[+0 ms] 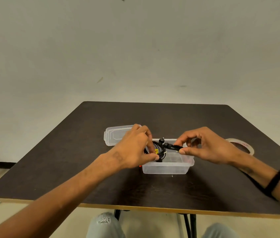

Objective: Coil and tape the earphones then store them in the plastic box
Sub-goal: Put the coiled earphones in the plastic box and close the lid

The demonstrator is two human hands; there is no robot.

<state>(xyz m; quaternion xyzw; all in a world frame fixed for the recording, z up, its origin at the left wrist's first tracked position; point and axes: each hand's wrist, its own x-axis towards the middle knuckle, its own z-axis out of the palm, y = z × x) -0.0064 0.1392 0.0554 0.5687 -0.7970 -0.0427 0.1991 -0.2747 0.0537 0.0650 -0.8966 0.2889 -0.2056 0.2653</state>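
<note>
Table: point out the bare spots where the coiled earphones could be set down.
Bare table lies between the plastic box and the near edge, and behind the box toward the far edge. Crowded: lid far left, tape roll right, both hands holding earphones above the box.

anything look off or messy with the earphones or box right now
Nothing is spilled or broken. The earphones are a loose black tangle held above the open plastic box by the left hand and right hand, not yet a neat coil. The lid lies behind the box and the tape roll to its right.
</note>
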